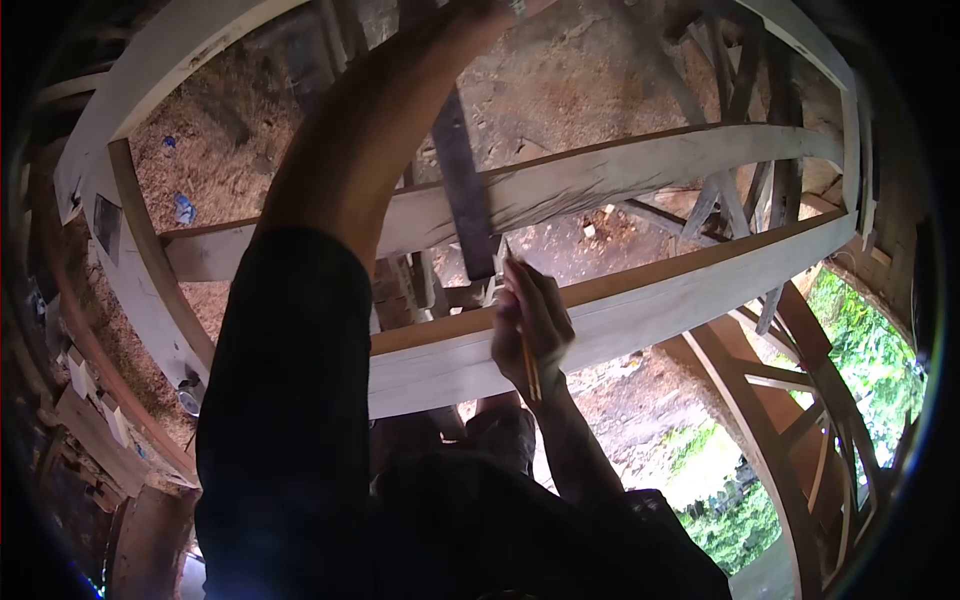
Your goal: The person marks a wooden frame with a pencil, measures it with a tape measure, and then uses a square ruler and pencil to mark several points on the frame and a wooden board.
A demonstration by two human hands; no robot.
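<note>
My right hand [535, 320] is closed around a thin orange pencil [531, 368], over the near pale wooden beam [640, 303]. The pencil's front end points up beside the lower end of a dark flat bar [463, 190]. This bar lies across the middle pale beam [600, 180], which has dark streaks on its face. My left arm, in a dark sleeve, stretches over both beams to the top edge. My left hand [492, 14] shows only in part there, cut off by the frame, and its fingers cannot be made out.
A curved-looking pale frame [155, 275] bounds the left side, with another pale piece [800, 40] at the upper right. Brown timber supports [750, 420] stand at the lower right, with green plants beyond. Below is reddish-brown ground with a blue scrap [184, 209].
</note>
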